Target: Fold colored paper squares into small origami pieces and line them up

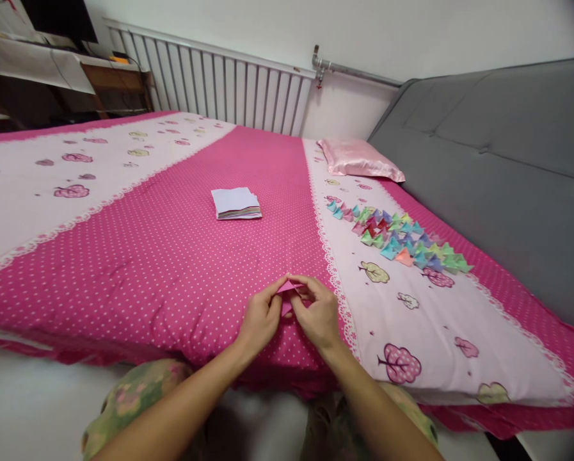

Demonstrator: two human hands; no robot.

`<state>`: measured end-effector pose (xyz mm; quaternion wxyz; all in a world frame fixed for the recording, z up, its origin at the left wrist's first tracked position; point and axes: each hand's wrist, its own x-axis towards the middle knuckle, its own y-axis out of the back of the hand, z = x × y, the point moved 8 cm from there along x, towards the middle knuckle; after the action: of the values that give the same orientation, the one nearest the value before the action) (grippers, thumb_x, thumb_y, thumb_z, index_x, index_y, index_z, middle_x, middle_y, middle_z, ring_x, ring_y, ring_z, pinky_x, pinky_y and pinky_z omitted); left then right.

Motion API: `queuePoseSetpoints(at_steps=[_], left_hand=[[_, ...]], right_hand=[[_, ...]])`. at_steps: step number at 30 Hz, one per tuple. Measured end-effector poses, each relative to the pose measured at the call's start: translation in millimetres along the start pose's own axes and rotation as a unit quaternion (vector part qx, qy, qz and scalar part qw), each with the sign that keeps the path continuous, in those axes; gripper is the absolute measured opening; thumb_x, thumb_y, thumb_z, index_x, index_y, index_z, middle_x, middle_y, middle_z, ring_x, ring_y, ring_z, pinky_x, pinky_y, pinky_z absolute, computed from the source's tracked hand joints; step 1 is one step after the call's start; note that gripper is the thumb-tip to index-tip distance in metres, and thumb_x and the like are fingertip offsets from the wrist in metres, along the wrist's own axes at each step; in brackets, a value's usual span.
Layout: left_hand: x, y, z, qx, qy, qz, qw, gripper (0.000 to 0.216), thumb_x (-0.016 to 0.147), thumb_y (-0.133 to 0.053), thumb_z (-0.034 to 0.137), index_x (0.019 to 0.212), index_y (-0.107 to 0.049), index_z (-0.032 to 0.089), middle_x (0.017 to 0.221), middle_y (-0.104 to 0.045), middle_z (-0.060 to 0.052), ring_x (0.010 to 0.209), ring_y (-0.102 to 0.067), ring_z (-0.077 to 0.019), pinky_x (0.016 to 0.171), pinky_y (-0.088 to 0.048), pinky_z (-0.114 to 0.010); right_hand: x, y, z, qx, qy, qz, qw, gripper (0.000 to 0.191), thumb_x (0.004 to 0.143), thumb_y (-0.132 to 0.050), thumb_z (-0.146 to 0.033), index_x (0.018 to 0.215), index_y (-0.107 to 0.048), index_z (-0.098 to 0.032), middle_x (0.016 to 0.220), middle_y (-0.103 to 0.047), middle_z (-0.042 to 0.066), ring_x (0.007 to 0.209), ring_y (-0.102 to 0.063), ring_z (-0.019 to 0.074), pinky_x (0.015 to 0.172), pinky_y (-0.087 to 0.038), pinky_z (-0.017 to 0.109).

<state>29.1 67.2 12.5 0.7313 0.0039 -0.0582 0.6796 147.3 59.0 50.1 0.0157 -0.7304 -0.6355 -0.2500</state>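
Looking down at the bed point(171, 256) now, both hands are together near its front edge, over the dotted pink middle strip. My left hand point(262, 317) and right hand point(318, 314) meet on a small pink paper point(289, 286). Each grip is narrow, with thumb and fingertips pinched on the paper from opposite sides. The paper is raised just off the cover, peaked up between the fingertips. I think it is partly folded, though pink on pink makes its edges hard to read from here. Holding it from both sides like that looks like a way to keep a crease from slipping.

Further up the same strip, well apart from the hands, lies a stack of paper sheets point(236, 203). It is flat, white on top, with coloured edges showing at the side. It sits within an arm's stretch, which I judge is why it was put there.

On the pale strip to the right, a cluster of folded paper pieces point(397, 240) in blue, green, red and pink is laid close together in a long band, clear of the hands.

Beyond them a pink pillow point(358, 159) rests against the grey headboard point(507, 160), and a white radiator point(229, 89) runs along the far wall.
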Motion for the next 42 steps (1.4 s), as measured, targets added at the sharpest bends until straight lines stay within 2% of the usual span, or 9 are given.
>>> queuePoseSetpoints(at_steps=[4,9,13,18,22,25,29,34,42], left_hand=[[3,-5,-8,-0.132,0.093,-0.017,0.987,0.036,0.076,-0.050,0.016,0.110,-0.060,0.018,0.077,-0.067,-0.003,0.058,-0.055,-0.0096,0.061,-0.044,-0.022],[1,-7,-11,-0.249,0.170,-0.035,0.953,0.041,0.070,-0.048,0.009,0.108,-0.061,0.018,0.100,-0.065,-0.006,0.066,-0.058,-0.0100,0.066,-0.048,-0.025],[1,-7,-6,-0.279,0.163,-0.066,0.944,0.038,0.072,-0.045,0.015,0.106,-0.061,0.015,0.103,-0.064,-0.008,0.075,-0.059,-0.0134,0.066,-0.048,-0.025],[2,-4,3,-0.251,0.124,-0.051,0.959,0.046,0.066,-0.067,0.019,0.112,-0.057,0.018,0.100,-0.064,-0.007,0.079,-0.060,-0.0127,0.072,-0.045,-0.023],[3,-3,7,-0.210,0.108,-0.057,0.970,0.066,0.063,-0.071,0.018,0.124,-0.047,0.021,0.058,-0.058,0.004,0.053,-0.051,-0.0061,0.056,-0.041,-0.018],[4,-2,5,-0.181,0.106,-0.052,0.976,0.070,0.062,-0.072,0.018,0.126,-0.044,0.020,0.044,-0.045,0.010,0.040,-0.039,-0.0032,0.046,-0.033,-0.015],[4,-7,2,-0.169,0.113,-0.067,0.977,0.068,0.060,-0.074,0.020,0.122,-0.046,0.014,0.052,-0.053,0.006,0.045,-0.044,-0.0044,0.046,-0.033,-0.016],[1,-12,2,-0.130,0.108,-0.098,0.981,0.064,0.061,-0.073,0.020,0.120,-0.048,0.016,0.040,-0.038,0.012,0.036,-0.031,-0.0024,0.038,-0.023,-0.016],[0,-19,-17,-0.100,0.142,-0.153,0.973,0.032,0.062,-0.072,0.029,0.084,-0.063,0.008,0.064,-0.066,-0.006,0.056,-0.060,-0.0106,0.057,-0.045,-0.021]], right_hand=[[3,-1,4,0.075,-0.012,-0.013,0.997,0.031,0.071,-0.047,-0.009,0.092,-0.066,-0.021,0.095,-0.064,0.003,0.084,-0.061,0.0165,0.073,-0.052,0.029],[8,1,0,0.044,0.008,-0.036,0.998,0.032,0.070,-0.046,-0.008,0.086,-0.069,-0.023,0.101,-0.063,0.004,0.097,-0.057,0.0178,0.089,-0.044,0.034],[8,5,-8,0.009,0.037,-0.044,0.998,0.033,0.068,-0.047,-0.007,0.085,-0.070,-0.024,0.105,-0.061,0.004,0.101,-0.055,0.0191,0.091,-0.042,0.036],[5,2,-16,-0.029,0.068,-0.073,0.995,0.035,0.068,-0.054,-0.010,0.095,-0.068,-0.028,0.119,-0.056,0.003,0.105,-0.053,0.0206,0.093,-0.040,0.039],[5,1,-11,-0.025,0.043,-0.078,0.996,0.028,0.072,-0.055,-0.014,0.093,-0.069,-0.026,0.123,-0.053,0.004,0.103,-0.054,0.0195,0.092,-0.042,0.037],[8,5,-5,0.022,0.024,-0.059,0.998,0.016,0.072,-0.058,-0.017,0.083,-0.069,-0.023,0.113,-0.059,0.006,0.100,-0.056,0.0198,0.088,-0.044,0.035],[10,9,11,0.131,-0.044,-0.028,0.990,0.019,0.070,-0.066,-0.024,0.088,-0.063,-0.020,0.089,-0.064,0.004,0.081,-0.059,0.0166,0.072,-0.048,0.029],[9,-1,22,0.162,-0.107,-0.082,0.978,0.018,0.068,-0.068,-0.030,0.080,-0.066,-0.017,0.067,-0.061,0.000,0.060,-0.055,0.0122,0.056,-0.044,0.023],[6,1,33,0.214,-0.180,-0.045,0.959,0.021,0.064,-0.071,-0.033,0.063,-0.064,-0.014,0.058,-0.059,-0.001,0.051,-0.050,0.0093,0.050,-0.039,0.021]])
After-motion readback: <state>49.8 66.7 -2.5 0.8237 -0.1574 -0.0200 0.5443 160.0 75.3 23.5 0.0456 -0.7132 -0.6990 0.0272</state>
